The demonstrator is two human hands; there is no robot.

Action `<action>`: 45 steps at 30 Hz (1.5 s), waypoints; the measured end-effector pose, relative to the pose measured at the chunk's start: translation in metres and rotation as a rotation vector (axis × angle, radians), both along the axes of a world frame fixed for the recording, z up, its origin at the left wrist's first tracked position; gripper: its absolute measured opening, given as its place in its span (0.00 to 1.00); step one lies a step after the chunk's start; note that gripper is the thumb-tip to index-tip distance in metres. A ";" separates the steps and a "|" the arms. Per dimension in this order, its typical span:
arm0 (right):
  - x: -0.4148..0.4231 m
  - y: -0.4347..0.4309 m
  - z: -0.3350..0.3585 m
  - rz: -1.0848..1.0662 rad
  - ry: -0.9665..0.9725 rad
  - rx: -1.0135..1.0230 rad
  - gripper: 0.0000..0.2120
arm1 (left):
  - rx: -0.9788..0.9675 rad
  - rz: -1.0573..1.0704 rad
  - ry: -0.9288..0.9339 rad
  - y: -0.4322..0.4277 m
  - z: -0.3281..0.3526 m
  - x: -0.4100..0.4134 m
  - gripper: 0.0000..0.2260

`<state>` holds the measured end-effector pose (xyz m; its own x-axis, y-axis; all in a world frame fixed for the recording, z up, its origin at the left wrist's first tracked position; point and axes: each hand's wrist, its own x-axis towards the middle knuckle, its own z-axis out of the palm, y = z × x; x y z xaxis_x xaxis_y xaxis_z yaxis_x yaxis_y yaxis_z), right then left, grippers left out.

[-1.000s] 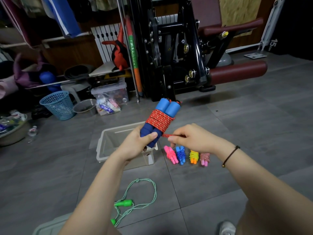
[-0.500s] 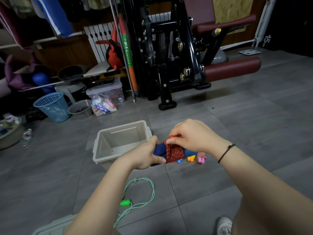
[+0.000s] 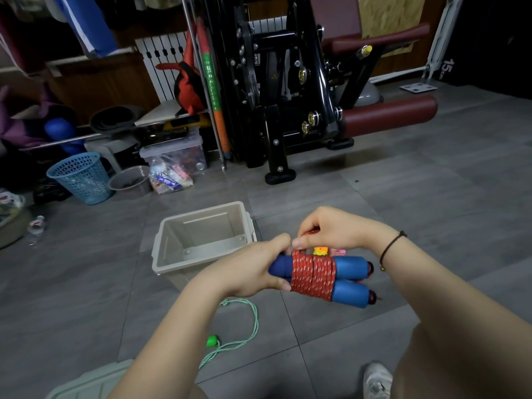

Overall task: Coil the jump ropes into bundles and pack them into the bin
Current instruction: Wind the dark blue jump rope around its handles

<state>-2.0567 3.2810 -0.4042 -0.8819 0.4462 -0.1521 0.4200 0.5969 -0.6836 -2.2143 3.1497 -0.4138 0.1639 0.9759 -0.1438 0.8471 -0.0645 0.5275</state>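
A jump rope with two blue handles lies sideways in front of me, its red rope wound tightly around both handles. My left hand grips the handles' left ends. My right hand sits above the bundle and pinches the red rope's loose end at the top of the coil. A beige bin stands on the floor just behind my left hand, with nothing inside. A green jump rope lies loose on the floor below my left arm. Behind the bundle peek an orange bundle and a pink one.
A pale lid lies at the bottom left. A black gym machine with dark red pads stands behind. A blue basket, a grey bowl and a clear box line the back left. My shoe shows at the bottom.
The blue-handled bundle has turned from upright to sideways and come lower and closer. My right hand moved from pulling the rope end at the side to pinching it on top of the coil.
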 end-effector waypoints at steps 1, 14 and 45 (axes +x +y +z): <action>0.000 0.003 0.001 -0.019 0.023 -0.062 0.08 | 0.011 0.004 -0.081 0.000 0.002 -0.002 0.19; -0.012 0.007 -0.012 -0.219 0.196 -0.407 0.14 | 0.089 0.421 -1.061 0.008 -0.006 -0.020 0.19; -0.030 -0.047 -0.003 -0.276 0.621 0.387 0.11 | 0.400 0.780 -0.451 0.007 0.016 -0.009 0.08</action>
